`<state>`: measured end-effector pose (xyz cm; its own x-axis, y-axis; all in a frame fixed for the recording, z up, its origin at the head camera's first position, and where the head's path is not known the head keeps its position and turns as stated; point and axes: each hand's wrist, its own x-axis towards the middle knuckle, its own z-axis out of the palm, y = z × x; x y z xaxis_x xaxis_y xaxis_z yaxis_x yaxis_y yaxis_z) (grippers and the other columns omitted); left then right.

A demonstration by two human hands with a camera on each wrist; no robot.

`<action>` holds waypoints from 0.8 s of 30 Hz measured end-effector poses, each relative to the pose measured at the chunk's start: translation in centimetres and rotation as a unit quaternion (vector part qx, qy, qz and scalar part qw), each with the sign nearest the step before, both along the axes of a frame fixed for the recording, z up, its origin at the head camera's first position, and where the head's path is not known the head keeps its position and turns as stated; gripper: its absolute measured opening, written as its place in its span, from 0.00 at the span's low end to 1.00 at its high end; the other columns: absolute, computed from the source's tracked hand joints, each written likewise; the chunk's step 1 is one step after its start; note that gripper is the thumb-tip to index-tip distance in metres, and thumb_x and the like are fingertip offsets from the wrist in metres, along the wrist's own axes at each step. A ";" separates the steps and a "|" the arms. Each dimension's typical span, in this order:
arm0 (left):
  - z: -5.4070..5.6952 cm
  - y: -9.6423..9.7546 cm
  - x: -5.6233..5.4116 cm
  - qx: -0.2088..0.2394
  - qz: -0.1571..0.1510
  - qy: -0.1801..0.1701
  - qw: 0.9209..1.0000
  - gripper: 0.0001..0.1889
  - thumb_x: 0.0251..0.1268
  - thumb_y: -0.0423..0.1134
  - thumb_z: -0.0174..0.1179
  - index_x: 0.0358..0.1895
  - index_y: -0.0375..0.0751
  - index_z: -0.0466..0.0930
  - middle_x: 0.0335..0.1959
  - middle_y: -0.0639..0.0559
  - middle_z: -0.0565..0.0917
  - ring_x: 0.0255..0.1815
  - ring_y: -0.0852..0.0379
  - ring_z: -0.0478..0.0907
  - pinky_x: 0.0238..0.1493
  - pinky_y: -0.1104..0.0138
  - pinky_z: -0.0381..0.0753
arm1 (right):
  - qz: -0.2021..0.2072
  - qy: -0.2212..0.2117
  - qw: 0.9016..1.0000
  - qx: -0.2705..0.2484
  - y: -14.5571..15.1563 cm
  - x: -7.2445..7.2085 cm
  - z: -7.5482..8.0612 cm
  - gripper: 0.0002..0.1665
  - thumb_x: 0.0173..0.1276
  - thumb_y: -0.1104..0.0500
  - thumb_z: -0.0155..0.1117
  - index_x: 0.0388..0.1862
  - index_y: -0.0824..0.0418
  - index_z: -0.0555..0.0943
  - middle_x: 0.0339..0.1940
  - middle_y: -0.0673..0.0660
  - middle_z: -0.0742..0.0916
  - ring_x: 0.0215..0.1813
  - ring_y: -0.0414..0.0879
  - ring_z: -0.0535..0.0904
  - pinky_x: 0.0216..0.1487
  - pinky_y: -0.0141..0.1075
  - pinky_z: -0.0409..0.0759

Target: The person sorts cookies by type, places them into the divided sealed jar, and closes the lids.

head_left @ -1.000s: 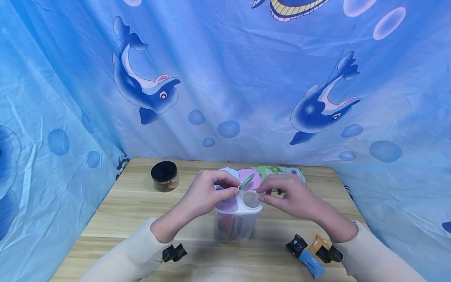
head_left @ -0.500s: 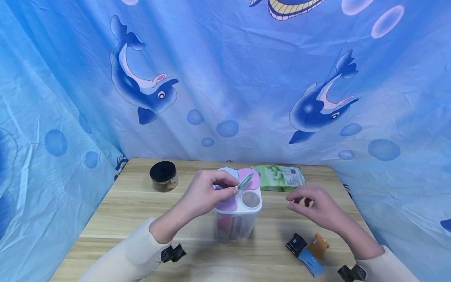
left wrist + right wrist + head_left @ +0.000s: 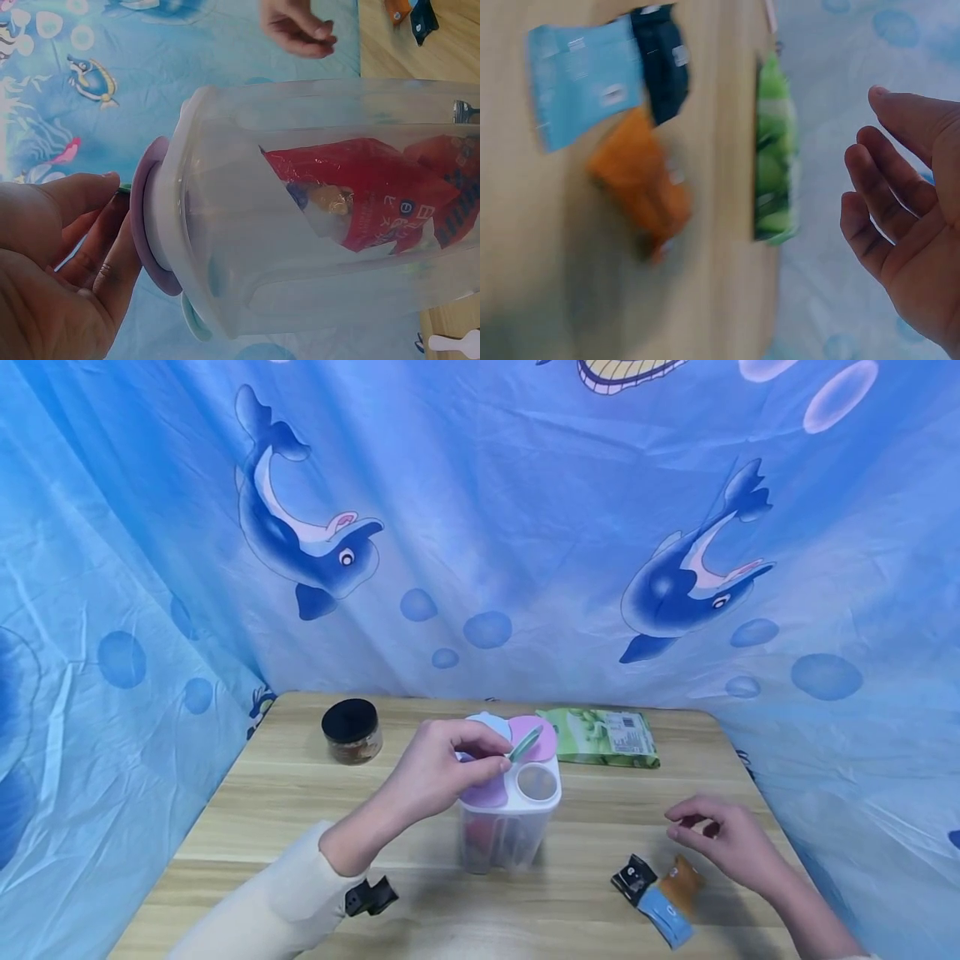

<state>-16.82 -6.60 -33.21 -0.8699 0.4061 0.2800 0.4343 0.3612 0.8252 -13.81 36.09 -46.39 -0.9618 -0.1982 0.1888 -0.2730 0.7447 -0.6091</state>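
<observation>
My left hand (image 3: 442,770) pinches a green lid (image 3: 527,743), seen nearly edge-on, over a clear plastic storage container (image 3: 502,843) with a white top. One round opening (image 3: 537,782) in that top is uncovered. A purple lid (image 3: 483,793), a pink lid (image 3: 534,737) and a pale blue lid (image 3: 491,722) cover the others. Red packets (image 3: 360,191) show through the container wall in the left wrist view. My right hand (image 3: 731,843) hangs at the right with loosely bent fingers and holds nothing. Nearest to it are small orange (image 3: 681,883), blue (image 3: 666,917) and black (image 3: 633,878) packets.
A jar with a black lid (image 3: 350,725) stands at the back left of the wooden table (image 3: 300,827). A green bag (image 3: 600,737) lies behind the container at the right. A blue dolphin-print curtain (image 3: 480,527) encloses the back and sides.
My right hand has left the container's open hole and moved right and toward me, beyond the small packets. My left hand has kept its place with the green lid.
</observation>
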 end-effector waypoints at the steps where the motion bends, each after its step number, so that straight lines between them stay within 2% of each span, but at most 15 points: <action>1: 0.0 0.0 0.0 0.000 0.001 -0.001 1.000 0.08 0.62 0.37 0.72 0.42 0.52 0.91 0.35 0.62 0.90 0.39 0.63 0.85 0.41 0.64 0.86 | -0.006 -0.007 1.000 0.002 0.3 0.2 -0.5 0.10 0.64 0.59 0.76 0.43 0.46 0.88 0.40 0.47 0.90 0.39 0.32 0.82 0.34 0.32 0.82; 6: 0.0 -0.1 0.1 -0.001 0.004 -0.003 1.000 0.07 0.61 0.37 0.72 0.42 0.53 0.91 0.34 0.62 0.90 0.38 0.62 0.85 0.40 0.66 0.85 | -0.029 -0.051 0.998 0.004 1.2 0.8 -2.2 0.12 0.63 0.59 0.77 0.45 0.52 0.89 0.44 0.52 0.90 0.40 0.31 0.82 0.33 0.32 0.81; 14: 0.0 0.0 0.0 0.003 0.001 -0.001 1.000 0.07 0.61 0.36 0.72 0.42 0.50 0.91 0.35 0.61 0.90 0.38 0.63 0.85 0.42 0.62 0.86 | -0.062 -0.141 0.988 -0.005 2.7 1.6 -3.5 0.20 0.64 0.52 0.76 0.52 0.60 0.86 0.51 0.58 0.88 0.43 0.33 0.81 0.36 0.33 0.81; 19: -0.1 0.1 0.0 0.002 0.001 0.006 1.000 0.08 0.61 0.35 0.72 0.42 0.50 0.91 0.34 0.61 0.90 0.38 0.64 0.86 0.44 0.60 0.86 | -0.066 -0.171 0.983 0.001 3.3 1.8 -4.3 0.23 0.63 0.52 0.77 0.54 0.61 0.85 0.50 0.56 0.89 0.42 0.35 0.81 0.38 0.34 0.81; 24: -0.2 0.0 0.0 0.000 0.003 0.007 1.000 0.08 0.61 0.35 0.72 0.42 0.50 0.91 0.34 0.62 0.90 0.38 0.65 0.85 0.44 0.59 0.86 | -0.080 -0.207 0.975 0.016 3.3 1.6 -5.2 0.26 0.59 0.51 0.80 0.53 0.59 0.85 0.49 0.53 0.89 0.44 0.41 0.82 0.43 0.37 0.81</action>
